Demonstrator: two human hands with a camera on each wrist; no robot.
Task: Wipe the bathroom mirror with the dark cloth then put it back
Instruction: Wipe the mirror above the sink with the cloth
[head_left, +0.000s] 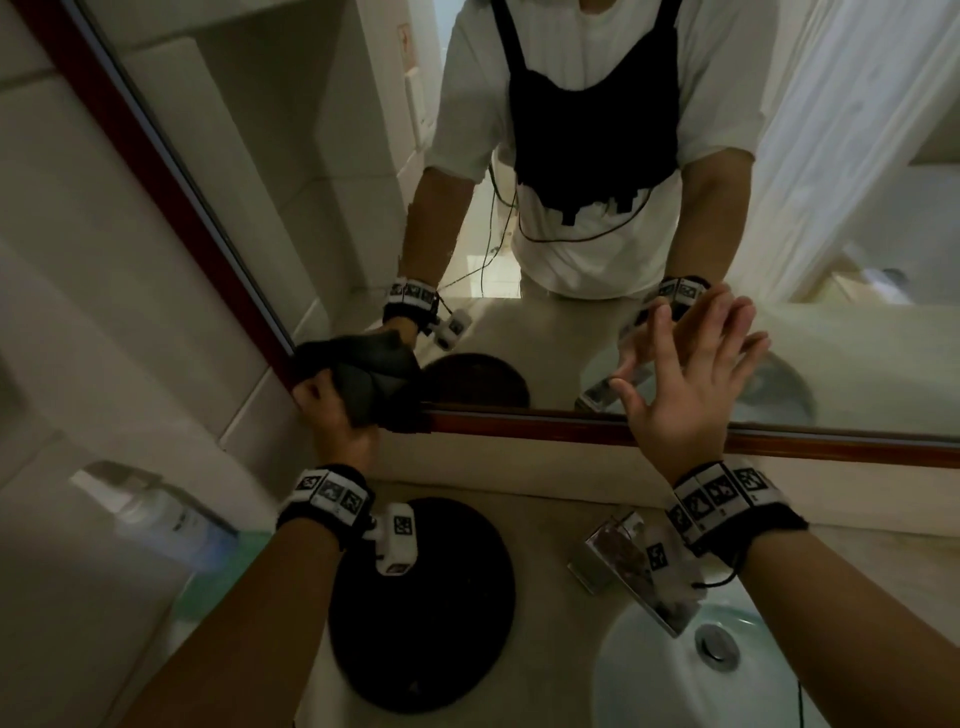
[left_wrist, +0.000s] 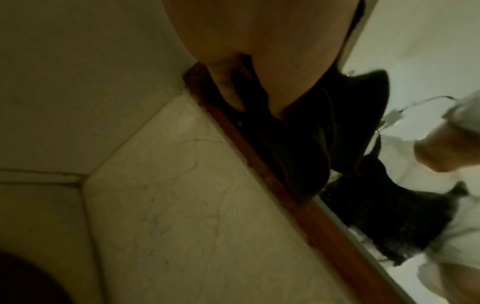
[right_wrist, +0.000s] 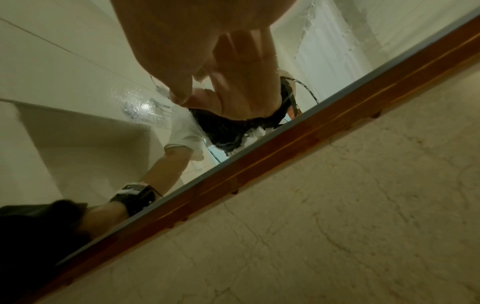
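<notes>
My left hand (head_left: 332, 410) grips a bunched dark cloth (head_left: 374, 379) and holds it against the bottom left corner of the mirror (head_left: 363, 182), over its red-brown wooden frame (head_left: 545, 423). In the left wrist view the cloth (left_wrist: 298, 144) hangs below my palm, along the frame (left_wrist: 319, 228). My right hand (head_left: 691, 379) lies flat on the glass above the bottom frame, fingers straight and spread. The right wrist view shows that hand (right_wrist: 176, 57) touching the mirror (right_wrist: 78, 82) and its own reflection.
A round black disc (head_left: 421, 608) lies on the beige counter below my left wrist. A chrome tap (head_left: 639, 566) stands over the white basin (head_left: 691, 675) at lower right. A clear bottle (head_left: 156, 514) stands at the left wall. White tiles flank the mirror.
</notes>
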